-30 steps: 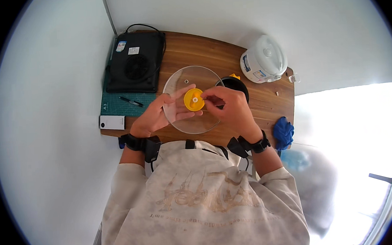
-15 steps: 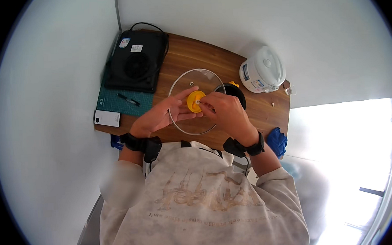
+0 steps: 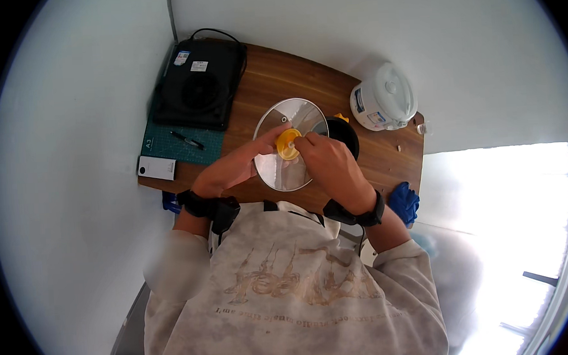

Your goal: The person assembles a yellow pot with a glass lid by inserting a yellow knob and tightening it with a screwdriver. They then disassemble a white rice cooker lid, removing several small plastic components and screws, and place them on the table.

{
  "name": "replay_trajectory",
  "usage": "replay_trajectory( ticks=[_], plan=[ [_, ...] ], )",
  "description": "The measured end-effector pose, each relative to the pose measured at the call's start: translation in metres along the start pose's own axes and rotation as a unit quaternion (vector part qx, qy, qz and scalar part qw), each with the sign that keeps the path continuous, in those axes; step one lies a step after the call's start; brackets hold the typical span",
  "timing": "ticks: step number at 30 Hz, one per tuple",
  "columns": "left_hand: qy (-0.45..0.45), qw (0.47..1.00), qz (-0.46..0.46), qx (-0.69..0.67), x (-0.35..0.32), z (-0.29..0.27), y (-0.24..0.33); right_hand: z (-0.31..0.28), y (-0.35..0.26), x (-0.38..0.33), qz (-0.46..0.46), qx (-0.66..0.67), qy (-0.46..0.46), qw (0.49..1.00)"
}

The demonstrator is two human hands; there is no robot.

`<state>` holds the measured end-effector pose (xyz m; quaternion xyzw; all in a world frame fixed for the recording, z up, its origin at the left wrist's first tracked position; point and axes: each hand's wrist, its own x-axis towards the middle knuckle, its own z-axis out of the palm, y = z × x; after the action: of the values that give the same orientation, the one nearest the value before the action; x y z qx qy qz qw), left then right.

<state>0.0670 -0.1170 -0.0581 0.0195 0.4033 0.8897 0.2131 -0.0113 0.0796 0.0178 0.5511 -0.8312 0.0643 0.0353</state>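
Note:
A round glass lid (image 3: 290,116) with an orange knob (image 3: 288,144) at its middle is held above the wooden table (image 3: 272,81). My left hand (image 3: 235,166) grips the lid from the left, thumb near the knob. My right hand (image 3: 328,165) has its fingertips pinched on the orange knob from the right. Partly hidden behind the lid and my right hand sits a black pot (image 3: 343,136) with a yellow handle tab.
A black induction cooker (image 3: 201,85) stands at the table's far left on a green cutting mat (image 3: 173,145) with a pen (image 3: 187,140). A white box (image 3: 156,167) lies at the left edge. A white rice cooker (image 3: 384,98) is far right; blue gloves (image 3: 403,203) lie near right.
The lid has tilted and shifted slightly left in view as my head moved. Both hands stay on the lid and knob.

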Motion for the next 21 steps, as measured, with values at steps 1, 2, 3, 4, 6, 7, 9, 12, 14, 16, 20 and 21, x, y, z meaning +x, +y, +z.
replay_trajectory(
  ticks=[1, 2, 3, 4, 6, 7, 9, 12, 14, 16, 20, 21],
  plan=[
    [0.0, 1.0, -0.006, -0.009, 0.0, 0.0, -0.001, -0.002, 0.0, 0.0, -0.012, -0.011, -0.008, 1.0],
    [0.006, 1.0, -0.008, -0.011, 0.0, 0.001, -0.001, -0.001, 0.0, -0.001, -0.006, -0.011, -0.016, 1.0],
    [0.011, 1.0, -0.01, -0.013, 0.001, 0.002, -0.001, -0.001, 0.0, -0.001, 0.001, -0.012, -0.025, 1.0],
    [0.016, 1.0, -0.012, -0.016, 0.002, 0.004, 0.0, 0.0, 0.0, -0.001, 0.007, -0.013, -0.034, 0.999],
    [0.033, 0.999, -0.033, 0.002, -0.002, 0.015, 0.008, -0.001, 0.002, 0.0, 0.011, -0.013, -0.043, 0.999],
    [0.042, 0.998, -0.044, 0.011, -0.003, 0.018, 0.011, -0.001, 0.003, 0.0, 0.013, -0.012, -0.048, 0.999],
    [0.042, 0.997, -0.048, 0.035, -0.003, 0.02, 0.01, -0.003, 0.004, 0.001, 0.016, 0.002, -0.052, 0.999],
    [0.058, 0.996, -0.044, 0.042, -0.004, 0.026, 0.012, 0.001, 0.006, 0.001, 0.035, 0.029, -0.044, 0.998],
    [0.046, 0.998, -0.046, 0.024, -0.004, 0.026, 0.013, 0.001, 0.006, 0.001, 0.056, 0.071, -0.019, 0.996],
    [0.006, 0.999, -0.053, -0.008, -0.006, 0.019, 0.012, -0.002, 0.004, 0.003, 0.081, 0.134, 0.022, 0.987],
    [-0.025, 0.997, 0.009, 0.075, 0.002, 0.011, 0.001, 0.006, 0.011, 0.001, 0.093, 0.206, 0.034, 0.973],
    [-0.041, 0.998, 0.007, 0.041, 0.002, 0.006, -0.001, 0.008, 0.012, 0.0, 0.091, 0.213, 0.043, 0.972]
  ],
)
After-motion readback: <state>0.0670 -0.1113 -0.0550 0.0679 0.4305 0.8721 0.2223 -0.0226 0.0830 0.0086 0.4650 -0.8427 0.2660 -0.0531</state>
